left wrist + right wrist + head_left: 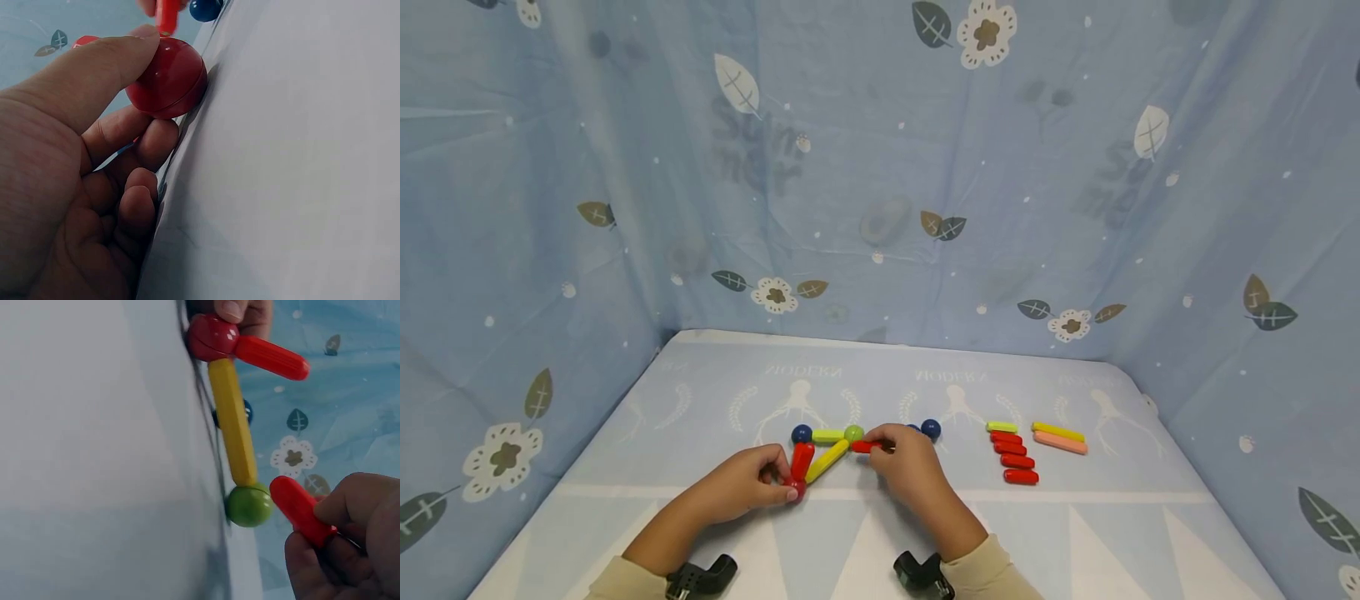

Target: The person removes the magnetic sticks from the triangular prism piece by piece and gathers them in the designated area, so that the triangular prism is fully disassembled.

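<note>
My left hand (748, 482) pinches a glossy red ball (167, 78) between thumb and fingers. From that ball a red rod (272, 357) slants upward, and a yellow rod (232, 422) runs to a green ball (249, 505). In the head view a lime-yellow rod (829, 436) spans from the green ball to a blue ball (802, 433). My right hand (912, 468) pinches a second red rod (303, 511) between thumb and fingers. One end of it points at the green ball, right beside it in the right wrist view.
Behind my right hand lie blue balls (931, 429), one partly hidden. Farther right, several short red rods (1013, 461) lie in a column below a short lime rod (1002, 427). Beside them are a yellow rod (1058, 432) and an orange rod (1060, 442). Patterned blue cloth (880, 167) surrounds the table.
</note>
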Tool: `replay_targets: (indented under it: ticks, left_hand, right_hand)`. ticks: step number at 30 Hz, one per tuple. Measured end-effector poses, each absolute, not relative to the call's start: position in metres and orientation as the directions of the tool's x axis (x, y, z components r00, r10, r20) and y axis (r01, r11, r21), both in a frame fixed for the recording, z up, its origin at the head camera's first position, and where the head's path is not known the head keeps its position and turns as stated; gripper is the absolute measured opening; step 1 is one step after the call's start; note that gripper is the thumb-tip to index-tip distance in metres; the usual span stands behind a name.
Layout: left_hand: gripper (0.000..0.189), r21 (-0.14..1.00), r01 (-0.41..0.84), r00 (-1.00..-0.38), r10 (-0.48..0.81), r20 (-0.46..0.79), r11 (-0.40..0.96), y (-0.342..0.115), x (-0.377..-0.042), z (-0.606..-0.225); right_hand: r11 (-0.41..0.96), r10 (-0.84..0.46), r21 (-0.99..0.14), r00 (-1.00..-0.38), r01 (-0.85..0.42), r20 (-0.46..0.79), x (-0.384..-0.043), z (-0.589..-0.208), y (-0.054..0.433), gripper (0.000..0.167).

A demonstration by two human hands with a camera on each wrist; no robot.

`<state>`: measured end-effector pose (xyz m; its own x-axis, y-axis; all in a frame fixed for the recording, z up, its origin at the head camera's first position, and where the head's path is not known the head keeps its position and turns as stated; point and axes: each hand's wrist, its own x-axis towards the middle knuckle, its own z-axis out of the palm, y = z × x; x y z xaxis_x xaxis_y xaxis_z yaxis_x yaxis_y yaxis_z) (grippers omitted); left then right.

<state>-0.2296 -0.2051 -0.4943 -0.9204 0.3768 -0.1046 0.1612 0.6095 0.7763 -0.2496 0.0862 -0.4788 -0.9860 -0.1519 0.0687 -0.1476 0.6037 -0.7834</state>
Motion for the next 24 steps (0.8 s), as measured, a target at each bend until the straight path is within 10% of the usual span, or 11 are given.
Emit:
replay_targets:
  ticks: [24]
  left_hand:
    - [0.034, 0.777, 0.161, -0.922, 0.374, -0.102, 0.608, -0.205, -0.23, -0.494]
  right_hand:
    - [0.575, 0.173, -0.803, -0.983, 0.156, -0.067, -0.279, -0.458, 0.255, 0.031]
